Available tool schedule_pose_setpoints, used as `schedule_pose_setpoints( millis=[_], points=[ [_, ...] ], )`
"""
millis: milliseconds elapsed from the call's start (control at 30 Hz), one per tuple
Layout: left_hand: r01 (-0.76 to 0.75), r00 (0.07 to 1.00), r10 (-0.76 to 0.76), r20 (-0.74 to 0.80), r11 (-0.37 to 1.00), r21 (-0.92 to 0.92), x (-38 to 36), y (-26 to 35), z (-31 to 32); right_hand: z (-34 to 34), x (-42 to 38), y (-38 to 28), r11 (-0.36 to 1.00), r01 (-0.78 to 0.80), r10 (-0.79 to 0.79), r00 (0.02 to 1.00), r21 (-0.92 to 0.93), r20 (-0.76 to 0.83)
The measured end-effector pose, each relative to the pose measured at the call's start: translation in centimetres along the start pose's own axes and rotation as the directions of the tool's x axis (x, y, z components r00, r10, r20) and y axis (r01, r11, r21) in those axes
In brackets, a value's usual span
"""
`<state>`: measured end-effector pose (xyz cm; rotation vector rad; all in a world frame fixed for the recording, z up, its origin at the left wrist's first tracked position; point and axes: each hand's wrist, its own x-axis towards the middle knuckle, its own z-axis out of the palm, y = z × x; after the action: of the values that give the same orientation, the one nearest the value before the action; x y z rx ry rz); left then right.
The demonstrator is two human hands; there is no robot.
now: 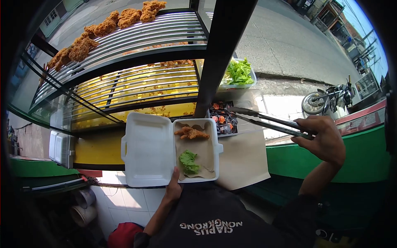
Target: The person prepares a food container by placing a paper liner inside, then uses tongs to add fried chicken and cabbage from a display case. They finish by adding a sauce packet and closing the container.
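My left hand (174, 188) holds the lower edge of an open white foam box (149, 149), its thumb on the rim near the hinge. Brown paper lines the box's right half, with a piece of fried chicken (191, 132) at the top and a green lettuce leaf (189, 162) below it. My right hand (322, 138) is closed around metal tongs (269, 119) to the right. The tong tips are over the black and red sachets (223, 119) in a clear container, with nothing visible between them.
Fried chicken pieces (105, 25) lie on the upper wire rack (136, 39) of a glass case. A tub of lettuce (240, 73) stands behind the sachets. Brown paper (244, 159) lies right of the box. A black post (219, 49) rises behind it.
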<state>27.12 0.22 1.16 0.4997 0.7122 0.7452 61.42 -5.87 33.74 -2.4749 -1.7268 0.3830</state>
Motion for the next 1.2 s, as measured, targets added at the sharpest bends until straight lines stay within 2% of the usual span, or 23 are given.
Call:
schedule_pose_setpoints(
  millis=[67, 133, 200, 233, 267, 367, 400, 433, 467, 533, 567, 633, 667, 733, 767, 800, 833, 967, 1033, 1067, 1133, 1167, 1200],
  points=[
    [0.053, 0.990, -0.059, -0.127, 0.997, -0.052, -0.2, 0.9, 1.3, -0.5, 1.9, 0.5, 0.986, -0.104, 0.089, 0.989, -0.128, -0.117],
    [0.034, 0.992, -0.024, -0.128, 0.996, 0.078, 0.0, 0.3, 0.1, 1.1, 4.2, 3.0, 0.976, -0.075, 0.012, 0.956, -0.205, -0.291],
    [-0.013, 1.000, 0.013, -0.008, 1.000, -0.006, 0.1, -0.1, -0.5, 1.3, 6.6, 2.7, 0.950, -0.142, 0.074, 0.967, -0.277, -0.245],
    [-0.074, 0.997, 0.076, -0.003, 0.979, 0.189, 0.3, -0.4, -1.2, 1.7, 8.1, 3.1, 0.952, -0.175, 0.139, 0.978, -0.250, -0.157],
    [-0.077, 0.997, 0.077, 0.007, 0.978, 0.193, 0.4, -0.5, -1.5, 2.4, 9.6, 3.4, 0.952, -0.182, 0.144, 0.976, -0.247, -0.166],
    [-0.014, 0.999, 0.017, -0.048, 0.999, 0.047, -0.1, 0.0, -0.7, 4.7, 11.8, 4.4, 0.952, -0.207, 0.200, 0.978, -0.224, -0.052],
    [-0.125, 0.992, 0.122, 0.034, 0.890, 0.438, -0.5, 0.6, -0.3, 5.1, 12.1, 4.6, 0.953, -0.178, 0.170, 0.984, -0.244, -0.055],
    [-0.235, 0.971, 0.188, 0.148, 0.625, 0.744, -0.8, 1.1, 0.0, 5.3, 12.4, 4.6, 0.953, -0.146, 0.135, 0.989, -0.265, -0.058],
    [-0.237, 0.970, 0.194, 0.146, 0.625, 0.744, -1.0, 1.3, 0.2, 5.0, 12.4, 4.5, 0.954, -0.140, 0.129, 0.990, -0.265, -0.060],
    [-0.254, 0.963, 0.203, 0.176, 0.476, 0.842, -1.2, 1.6, 0.5, 4.3, 11.8, 4.5, 0.947, -0.215, 0.211, 0.977, -0.237, -0.044],
    [-0.252, 0.964, 0.197, 0.178, 0.475, 0.843, -1.2, 1.4, 0.4, 4.3, 11.7, 4.8, 0.949, -0.204, 0.194, 0.979, -0.241, -0.062],
    [-0.151, 0.988, 0.124, 0.087, 0.835, 0.530, -0.5, 0.4, -0.3, 4.0, 11.3, 5.1, 0.952, -0.218, 0.211, 0.976, -0.215, -0.057],
    [-0.153, 0.988, 0.124, 0.090, 0.834, 0.529, -0.2, -0.1, -1.2, 3.8, 11.2, 5.2, 0.956, -0.223, 0.217, 0.975, -0.191, -0.052],
    [-0.370, 0.918, 0.292, 0.268, 0.390, 0.843, -0.1, -0.3, -2.4, 3.7, 10.5, 5.9, 0.972, -0.172, 0.152, 0.980, -0.161, -0.127],
    [-0.370, 0.918, 0.292, 0.268, 0.390, 0.843, 0.0, -0.7, -2.6, 3.3, 10.1, 5.9, 0.976, -0.167, 0.149, 0.980, -0.138, -0.130],
    [-0.229, 0.973, 0.198, 0.117, 0.778, 0.586, 0.3, -0.8, -2.0, 3.1, 9.8, 6.0, 0.980, -0.162, 0.147, 0.980, -0.115, -0.132],
    [-0.045, 0.999, 0.041, 0.023, 0.982, 0.183, 0.7, -0.8, -1.4, 3.3, 9.5, 6.8, 0.992, -0.106, 0.092, 0.977, -0.066, -0.193],
    [-0.088, 0.996, 0.078, 0.044, 0.950, 0.301, 0.6, 0.0, 0.0, 2.0, 8.0, 6.1, 0.991, -0.112, 0.100, 0.984, -0.071, -0.150],
    [-0.021, 0.996, 0.005, 0.091, 0.985, 0.174, 0.6, 0.2, 0.5, 1.3, 6.5, 6.0, 0.992, -0.097, 0.108, 0.982, 0.077, -0.152],
    [-0.046, 0.988, 0.010, 0.153, 0.971, 0.234, 0.7, 0.1, 0.3, 1.1, 5.7, 6.2, 0.972, -0.121, 0.143, 0.984, 0.200, -0.102],
    [0.129, 0.990, -0.134, 0.041, 0.985, 0.118, 0.5, 1.6, 2.3, 0.5, 3.4, 5.7, 0.943, -0.075, 0.105, 0.991, 0.323, -0.078],
    [0.130, 0.991, -0.132, 0.007, 0.986, 0.102, 0.4, 0.7, 1.4, 0.1, 2.2, 4.9, 0.952, -0.052, 0.071, 0.996, 0.303, -0.052],
    [0.073, 0.997, -0.078, 0.012, 0.968, 0.240, 1.1, -0.7, -0.1, 0.0, 1.2, 4.8, 0.931, -0.050, 0.053, 0.999, 0.363, 0.003]
  ],
)
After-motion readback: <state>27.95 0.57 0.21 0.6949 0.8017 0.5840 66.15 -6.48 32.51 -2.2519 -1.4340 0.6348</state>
